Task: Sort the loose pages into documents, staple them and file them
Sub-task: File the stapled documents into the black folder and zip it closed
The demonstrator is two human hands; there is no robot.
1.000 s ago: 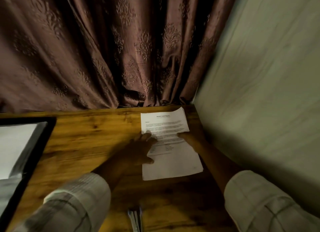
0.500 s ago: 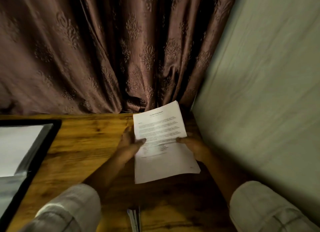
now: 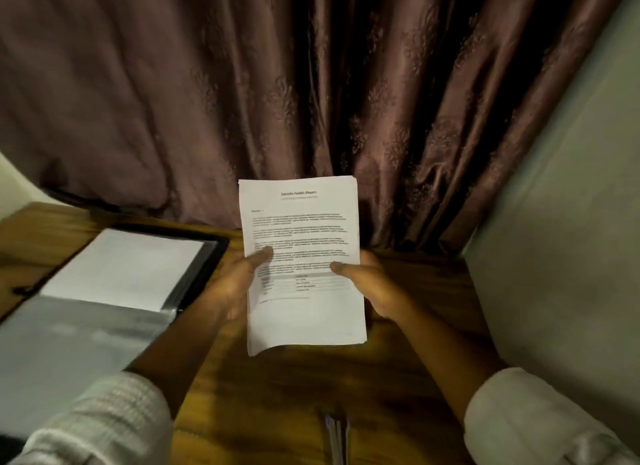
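Printed report pages, held above the wooden table: left hand is gripping the left edge, thumb on the print; right hand is pinching the right edge. Open black folder is lying to the left.

**Left hand**: held at centre, gripping the left edge of the pages. The left thumb lies across the printed face with its tip pointing right. The other fingers are hidden behind the sheets.

**Right hand**: level with the left hand, gripping the right edge. The right thumb lies on the printed face with its tip pointing left. The other fingers are hidden behind the sheets. The two thumb tips are near each other but not touching.

**Left forearm**: bare, running from near left toward centre.

**Right forearm**: bare, running from near right toward centre.

**Sleeves**: the left sleeve and right sleeve are light-coloured and end short of the wrists.
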